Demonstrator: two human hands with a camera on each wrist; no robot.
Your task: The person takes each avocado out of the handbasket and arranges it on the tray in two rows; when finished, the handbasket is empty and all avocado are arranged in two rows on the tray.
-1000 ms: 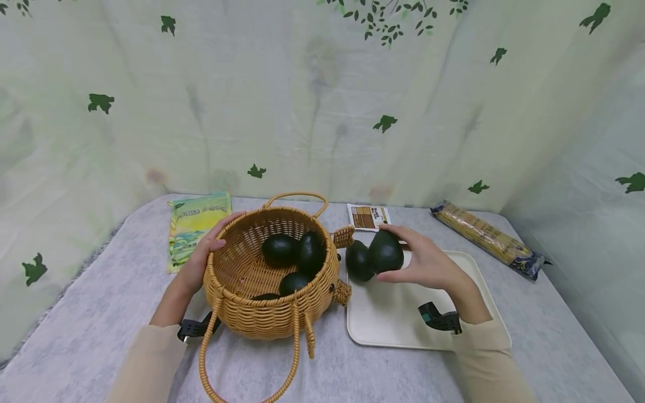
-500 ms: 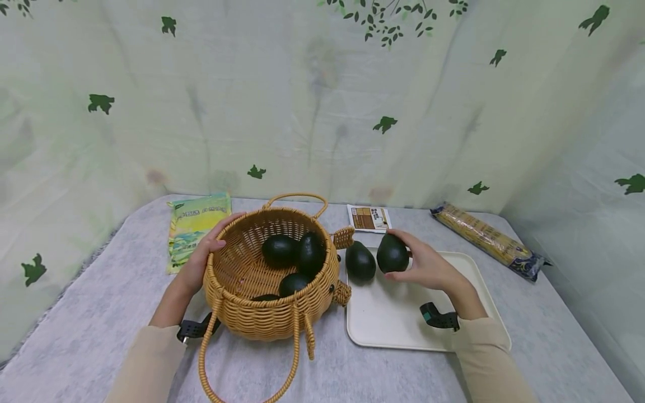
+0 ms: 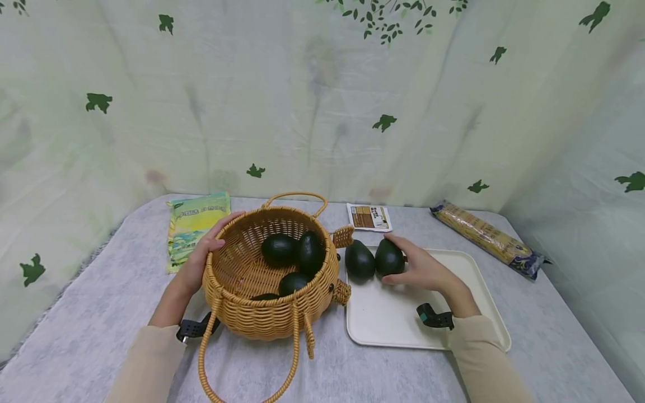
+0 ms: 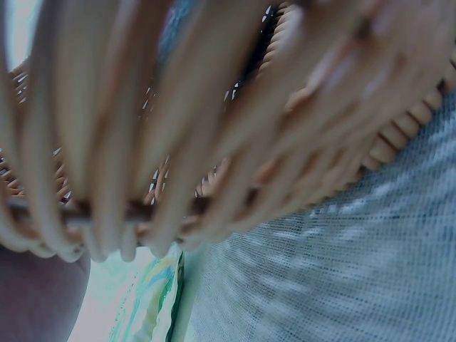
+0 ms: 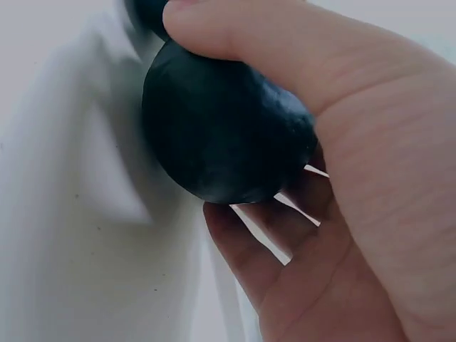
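With the thumb over its rim, my left hand grips the left side of a wicker basket, whose weave fills the left wrist view. Several dark green avocados lie inside, one near the back and another by the right wall. To the right, my right hand holds an avocado between thumb and fingers at the tray's back left. In the right wrist view the thumb lies across this avocado. Just left of it a second avocado stands on the white tray.
A yellow-green packet lies behind my left hand. Behind the tray is a small white and brown sachet, and a long gold package lies at the back right. The basket's front handle hangs toward me.
My right hand first shifts the avocado rightward, away from the other one on the tray, then lowers it slightly and brings it back close beside that one. The left hand and basket stay put.
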